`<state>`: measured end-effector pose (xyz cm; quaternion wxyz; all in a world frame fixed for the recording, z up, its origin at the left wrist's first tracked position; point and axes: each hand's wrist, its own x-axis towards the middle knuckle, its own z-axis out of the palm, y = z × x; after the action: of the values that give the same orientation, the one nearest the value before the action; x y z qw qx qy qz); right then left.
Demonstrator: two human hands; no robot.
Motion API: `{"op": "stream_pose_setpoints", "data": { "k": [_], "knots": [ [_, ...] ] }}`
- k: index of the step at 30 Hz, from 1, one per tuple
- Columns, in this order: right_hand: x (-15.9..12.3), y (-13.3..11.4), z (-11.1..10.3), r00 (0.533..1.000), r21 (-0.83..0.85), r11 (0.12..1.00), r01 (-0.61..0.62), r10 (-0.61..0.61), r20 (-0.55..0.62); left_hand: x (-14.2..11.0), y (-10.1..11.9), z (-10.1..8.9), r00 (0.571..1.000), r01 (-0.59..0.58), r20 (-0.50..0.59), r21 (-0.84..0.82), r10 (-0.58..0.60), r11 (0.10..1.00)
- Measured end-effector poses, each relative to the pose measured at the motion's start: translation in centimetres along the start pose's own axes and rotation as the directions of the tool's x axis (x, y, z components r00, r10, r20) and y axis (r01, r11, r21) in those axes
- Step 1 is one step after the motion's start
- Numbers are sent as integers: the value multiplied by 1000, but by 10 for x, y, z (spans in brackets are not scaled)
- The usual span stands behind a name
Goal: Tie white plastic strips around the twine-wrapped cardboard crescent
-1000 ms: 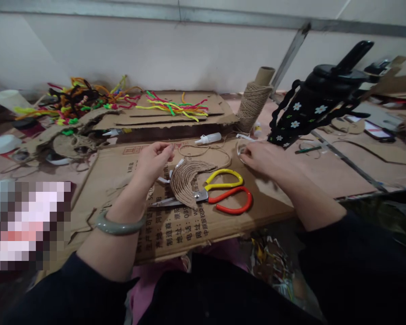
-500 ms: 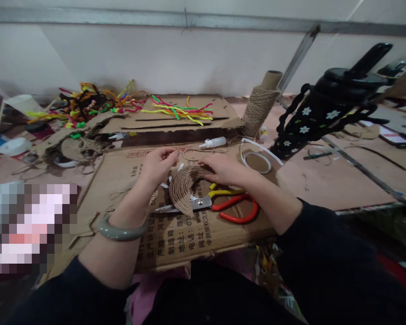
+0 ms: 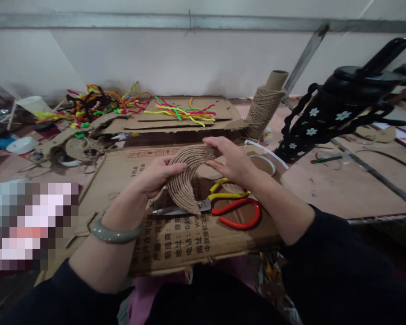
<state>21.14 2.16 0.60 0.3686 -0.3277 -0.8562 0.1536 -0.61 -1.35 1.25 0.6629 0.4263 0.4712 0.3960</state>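
And here the crescent of coiled twine point(image 3: 181, 183) is held up in both hands, over the middle of the flattened carton point(image 3: 117, 180). Its left edge is pinched by the left hand point(image 3: 154, 176), thumb laid across the ridged face, the other fingers tucked mostly out of sight behind. At the far right end, the piece is taken between the thumb and curved fingers of the right hand point(image 3: 235, 162); how firmly it is gripped there cannot be told. The near tip is pointed down across the scissors point(image 3: 205, 206), whose blades are partly covered by it; whether they are touched cannot be made out. The yellow and red handles are turned to the right. A grey-green bangle point(image 3: 115, 232) is worn on the left wrist. Just beyond the right hand, a white strip point(image 3: 265, 152) is seen, curled at its near end. Farther off, a twine spool point(image 3: 264, 110) is stood at a tilt, a flowered black tumbler point(image 3: 311, 119) is set to its right, and bright fuzzy stems point(image 3: 184, 112) are strewn on far cardboard point(image 3: 230, 121).
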Motion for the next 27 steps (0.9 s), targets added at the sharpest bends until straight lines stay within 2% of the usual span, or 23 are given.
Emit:
{"op": "stream_pose_setpoints", "data": {
  "k": [1,3,4,6,8,10,13,19,27],
  "knots": [
    [0,1,2,995,66,996,-62,67,-77,-1,0,1,1000,-4,-4,-35,4,999],
    [1,2,7,953,261,944,-202,251,-170,-2,-1,4,995,-53,-93,-86,45,995],
    [2,1,10,926,365,892,-268,343,-157,-2,-2,5,988,-81,-140,-102,67,991],
    [3,-5,17,891,511,772,-377,454,-28,-2,-3,8,977,-124,-189,-121,100,985],
    [4,-15,23,882,565,700,-437,458,114,-2,-4,12,978,-140,-173,-125,118,982],
    [4,-24,28,896,615,666,-422,412,167,-3,-5,16,981,-144,-146,-118,126,983],
    [4,-32,32,905,655,641,-400,391,169,-6,-6,21,985,-133,-124,-109,120,985],
    [1,-29,31,877,605,649,-461,438,198,-6,-7,22,992,-114,-59,-96,108,989],
    [1,-30,27,853,687,542,-485,466,235,-8,-7,21,996,-76,-57,-109,70,991]
  ]
}}
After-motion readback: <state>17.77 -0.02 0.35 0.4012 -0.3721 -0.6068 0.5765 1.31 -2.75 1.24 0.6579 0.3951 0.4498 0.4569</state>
